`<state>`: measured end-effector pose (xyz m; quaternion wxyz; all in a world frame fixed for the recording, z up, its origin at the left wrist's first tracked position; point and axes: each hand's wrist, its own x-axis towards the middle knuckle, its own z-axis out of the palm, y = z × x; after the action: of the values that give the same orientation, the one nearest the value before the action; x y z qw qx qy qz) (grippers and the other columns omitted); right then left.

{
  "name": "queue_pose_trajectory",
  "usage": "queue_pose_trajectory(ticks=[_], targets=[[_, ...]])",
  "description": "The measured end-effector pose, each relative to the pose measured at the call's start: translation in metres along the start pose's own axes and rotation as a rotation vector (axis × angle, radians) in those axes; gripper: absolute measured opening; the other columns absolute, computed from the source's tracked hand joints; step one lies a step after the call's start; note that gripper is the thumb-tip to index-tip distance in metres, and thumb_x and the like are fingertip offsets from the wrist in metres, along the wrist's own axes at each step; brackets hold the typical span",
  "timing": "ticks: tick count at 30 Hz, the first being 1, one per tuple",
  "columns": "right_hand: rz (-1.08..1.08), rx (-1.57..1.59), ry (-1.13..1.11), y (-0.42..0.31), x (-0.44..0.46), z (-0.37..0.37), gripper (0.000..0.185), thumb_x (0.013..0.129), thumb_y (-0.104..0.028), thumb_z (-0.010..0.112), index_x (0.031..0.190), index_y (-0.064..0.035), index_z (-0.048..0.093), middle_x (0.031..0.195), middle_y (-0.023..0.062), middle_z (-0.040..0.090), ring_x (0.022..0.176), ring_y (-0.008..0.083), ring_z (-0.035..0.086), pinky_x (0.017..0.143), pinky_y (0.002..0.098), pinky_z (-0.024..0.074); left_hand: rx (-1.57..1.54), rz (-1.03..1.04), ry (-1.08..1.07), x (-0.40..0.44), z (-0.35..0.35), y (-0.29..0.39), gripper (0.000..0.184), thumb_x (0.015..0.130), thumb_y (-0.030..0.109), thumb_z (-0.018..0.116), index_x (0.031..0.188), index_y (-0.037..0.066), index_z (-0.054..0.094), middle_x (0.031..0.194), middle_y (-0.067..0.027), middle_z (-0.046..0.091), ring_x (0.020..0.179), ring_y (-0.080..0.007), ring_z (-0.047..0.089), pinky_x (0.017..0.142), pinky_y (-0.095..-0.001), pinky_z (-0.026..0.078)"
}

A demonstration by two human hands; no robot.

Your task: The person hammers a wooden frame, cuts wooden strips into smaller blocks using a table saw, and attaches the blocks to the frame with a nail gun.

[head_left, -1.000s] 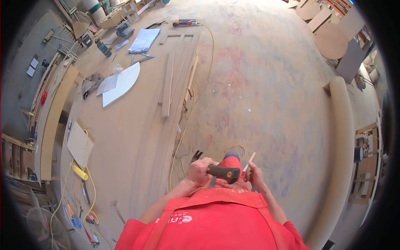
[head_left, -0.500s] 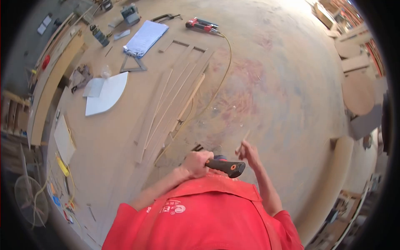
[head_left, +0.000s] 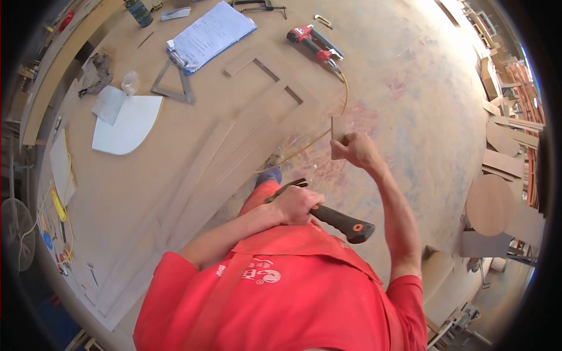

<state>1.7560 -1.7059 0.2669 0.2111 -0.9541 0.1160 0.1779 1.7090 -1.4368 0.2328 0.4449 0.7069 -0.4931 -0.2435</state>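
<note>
My left hand (head_left: pixel 294 205) is wrapped round a hammer (head_left: pixel 345 225) in front of my apron, its dark handle end pointing right and its claw head showing on the left. Farther out, my right hand (head_left: pixel 358 150) pinches a small flat wooden piece (head_left: pixel 338 130) between thumb and fingers. Beyond that piece, a red and black air nailer (head_left: pixel 316 45) lies on the worktable with a yellow hose (head_left: pixel 345 96) attached. Long thin wood strips (head_left: pixel 219 152) lie to the left of my hands.
A clipboard with papers (head_left: pixel 213 36), a metal triangle (head_left: pixel 173 85) and a white curved panel (head_left: pixel 130 126) lie on the table (head_left: pixel 158 187). A clamp (head_left: pixel 260 7) is at the top. Round and flat boards (head_left: pixel 490 205) stand at the right.
The view has shifted, bringing the nailer closer. My right hand has reached forward with the wooden piece, now seen broad side on. My left hand still grips the hammer, now farther right.
</note>
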Motion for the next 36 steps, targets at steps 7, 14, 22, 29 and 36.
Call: queue_pose_trajectory(ticks=[7, 14, 22, 29, 36], targets=[[-0.019, -0.027, 0.154, -0.026, 0.148, -0.062, 0.059, 0.094, -0.054, 0.067, 0.081, 0.0032, 0.071, 0.073, 0.0226, 0.07, 0.072, 0.0357, 0.073, 0.069, 0.0449, 0.0559, -0.059, 0.064, -0.028, 0.108, -0.059, -0.047, 0.015, 0.074, 0.011, 0.066, 0.088, 0.01, 0.064, 0.082, -0.0136, 0.07, 0.082, -0.0382, 0.071, 0.071, -0.0507, 0.054], [0.241, 0.485, -0.715, -0.03, 0.056, -0.086, 0.069, 0.097, -0.066, 0.062, 0.094, 0.002, 0.071, 0.078, 0.0086, 0.072, 0.067, 0.0168, 0.069, 0.062, 0.0321, 0.0578, 0.083, 0.112, -0.129, 0.168, -0.106, -0.087, 0.015, 0.086, 0.019, 0.061, 0.087, 0.007, 0.07, 0.082, -0.0155, 0.073, 0.082, -0.0339, 0.074, 0.077, -0.0464, 0.057], [0.404, 0.788, -0.767, -0.05, 0.062, -0.093, 0.029, 0.1, -0.027, 0.066, 0.107, 0.001, 0.066, 0.075, 0.0048, 0.066, 0.067, 0.0098, 0.064, 0.059, 0.0278, 0.052, 0.078, 0.245, 0.383, 0.169, -0.176, -0.136, 0.026, 0.082, 0.01, 0.066, 0.107, 0.008, 0.072, 0.114, -0.0145, 0.068, 0.113, -0.0304, 0.064, 0.096, -0.0419, 0.054], [0.264, 0.552, -0.414, -0.031, 0.078, -0.089, 0.019, 0.095, -0.014, 0.067, 0.083, -0.0004, 0.063, 0.064, -0.0027, 0.054, 0.064, 0.0055, 0.048, 0.058, 0.0289, 0.043, 0.519, -0.455, 0.905, 0.202, -0.253, -0.293, 0.037, 0.087, 0.016, 0.067, 0.123, 0.007, 0.071, 0.114, -0.0181, 0.067, 0.108, -0.0368, 0.062, 0.097, -0.0498, 0.05], [-0.423, -0.124, -0.389, -0.011, 0.176, -0.055, 0.037, 0.091, -0.035, 0.078, 0.082, -0.0009, 0.065, 0.069, 0.021, 0.065, 0.067, 0.0427, 0.066, 0.059, 0.0492, 0.051, 0.872, -0.553, 1.062, 0.209, -0.234, -0.325, 0.017, 0.082, 0.02, 0.071, 0.095, 0.014, 0.079, 0.105, -0.0097, 0.065, 0.098, -0.0301, 0.061, 0.087, -0.0455, 0.049]])
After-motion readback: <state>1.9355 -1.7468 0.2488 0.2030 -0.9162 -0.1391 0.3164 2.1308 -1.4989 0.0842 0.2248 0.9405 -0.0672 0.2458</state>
